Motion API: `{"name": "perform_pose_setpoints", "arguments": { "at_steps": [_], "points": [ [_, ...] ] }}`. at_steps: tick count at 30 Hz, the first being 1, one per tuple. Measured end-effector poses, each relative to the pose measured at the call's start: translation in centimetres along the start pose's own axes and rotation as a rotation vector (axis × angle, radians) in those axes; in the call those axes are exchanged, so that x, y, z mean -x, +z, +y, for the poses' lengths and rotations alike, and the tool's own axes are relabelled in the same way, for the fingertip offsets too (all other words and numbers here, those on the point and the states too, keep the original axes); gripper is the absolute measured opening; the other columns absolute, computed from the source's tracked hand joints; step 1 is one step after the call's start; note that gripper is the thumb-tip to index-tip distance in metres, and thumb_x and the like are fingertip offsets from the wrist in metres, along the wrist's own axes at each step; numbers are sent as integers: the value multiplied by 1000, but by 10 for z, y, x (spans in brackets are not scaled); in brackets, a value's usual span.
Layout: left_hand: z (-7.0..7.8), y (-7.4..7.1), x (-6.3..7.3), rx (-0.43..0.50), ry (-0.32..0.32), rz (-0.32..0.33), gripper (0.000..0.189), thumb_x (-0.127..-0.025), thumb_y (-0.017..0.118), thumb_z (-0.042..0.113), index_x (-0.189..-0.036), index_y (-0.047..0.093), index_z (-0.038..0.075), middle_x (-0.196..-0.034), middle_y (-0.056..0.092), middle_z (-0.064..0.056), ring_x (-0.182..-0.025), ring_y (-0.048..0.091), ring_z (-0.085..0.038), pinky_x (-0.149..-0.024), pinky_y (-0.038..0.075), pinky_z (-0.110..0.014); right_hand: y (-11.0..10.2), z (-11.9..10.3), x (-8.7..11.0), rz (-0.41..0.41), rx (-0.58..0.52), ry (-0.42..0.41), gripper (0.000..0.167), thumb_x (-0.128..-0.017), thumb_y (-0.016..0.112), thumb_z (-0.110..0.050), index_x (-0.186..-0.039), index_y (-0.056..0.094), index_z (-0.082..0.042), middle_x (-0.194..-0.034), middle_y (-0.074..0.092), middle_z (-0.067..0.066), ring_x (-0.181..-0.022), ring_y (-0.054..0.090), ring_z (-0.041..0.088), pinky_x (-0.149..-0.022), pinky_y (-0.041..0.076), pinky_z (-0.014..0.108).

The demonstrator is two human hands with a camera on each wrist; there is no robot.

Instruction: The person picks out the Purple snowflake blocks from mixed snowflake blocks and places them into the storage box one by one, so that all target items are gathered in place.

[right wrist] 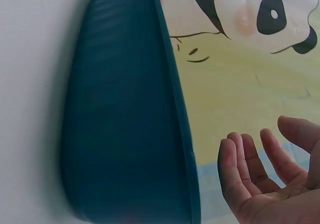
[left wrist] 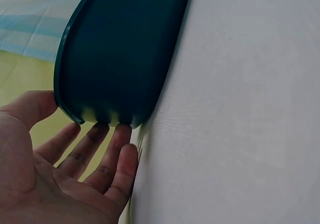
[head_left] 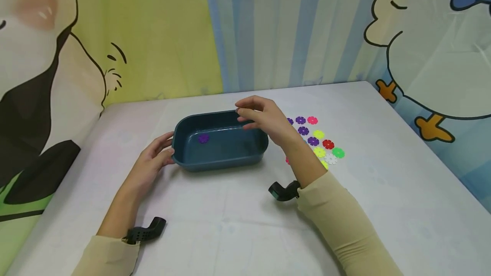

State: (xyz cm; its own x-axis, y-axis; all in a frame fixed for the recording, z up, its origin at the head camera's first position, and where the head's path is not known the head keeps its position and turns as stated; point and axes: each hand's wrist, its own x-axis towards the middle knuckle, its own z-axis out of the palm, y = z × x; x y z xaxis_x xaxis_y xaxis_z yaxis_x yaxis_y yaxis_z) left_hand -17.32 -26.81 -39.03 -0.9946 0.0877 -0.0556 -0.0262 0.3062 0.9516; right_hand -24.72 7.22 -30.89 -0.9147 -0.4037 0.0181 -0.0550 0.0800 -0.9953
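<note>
A dark blue-green plastic tub stands on the table. One purple flower-shaped disc lies inside it, left of the middle. At the tub's left end, my left hand touches the outside; in the left wrist view the thumb meets the rim and extended fingertips rest against the end wall. My right hand is raised over the tub's right end, its fingers loosely bent and apart, with nothing between them. Several flower-shaped discs in purple, yellow, red, pink, green and white lie right of the tub, some hidden behind my right forearm.
The white-covered table extends around the tub, with its right edge sloping away. Behind it hangs a printed cloth with cartoon animals. Each wrist carries a small black camera, such as the right one.
</note>
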Motion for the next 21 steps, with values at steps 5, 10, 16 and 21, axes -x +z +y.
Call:
{"name": "perform_pose_setpoints", "arguments": {
  "at_steps": [5, 10, 16, 21],
  "points": [
    [1, 1, 0, -11, -5, 3, 61, -108, 53, 37, -163, 32, 21, -162, 40, -15, -112, 63, -7, -94, 55, -18, -11, 2, 4, 37, 10, -4, 36, -102, 65, -23, -134, 63, -8, -134, 63, 12, -119, 67, 33, -97, 59, 42],
    [1, 1, -1, -5, -3, 1, 61, -108, 53, 37, -163, 32, 20, -162, 40, -17, -111, 64, -6, -94, 55, -18, -21, 6, 6, 78, 6, 11, 36, -102, 65, -24, -134, 63, -9, -134, 63, 12, -116, 68, 29, -97, 59, 41],
    [0, -1, -1, 5, 13, 4, 60, -108, 54, 35, -162, 33, 18, -161, 40, -18, -106, 66, -6, -92, 56, -18, -33, 6, 8, 128, -18, -3, 38, -101, 66, -25, -135, 62, -8, -132, 65, 12, -119, 65, 36, -95, 60, 37],
    [-2, -1, -3, 18, 25, -4, 60, -108, 54, 34, -162, 33, 16, -161, 40, -20, -106, 66, -6, -92, 56, -18, -45, 6, 9, 197, -17, 6, 36, -102, 66, -24, -135, 63, -10, -132, 65, 12, -118, 66, 33, -94, 60, 36]
  ]
}}
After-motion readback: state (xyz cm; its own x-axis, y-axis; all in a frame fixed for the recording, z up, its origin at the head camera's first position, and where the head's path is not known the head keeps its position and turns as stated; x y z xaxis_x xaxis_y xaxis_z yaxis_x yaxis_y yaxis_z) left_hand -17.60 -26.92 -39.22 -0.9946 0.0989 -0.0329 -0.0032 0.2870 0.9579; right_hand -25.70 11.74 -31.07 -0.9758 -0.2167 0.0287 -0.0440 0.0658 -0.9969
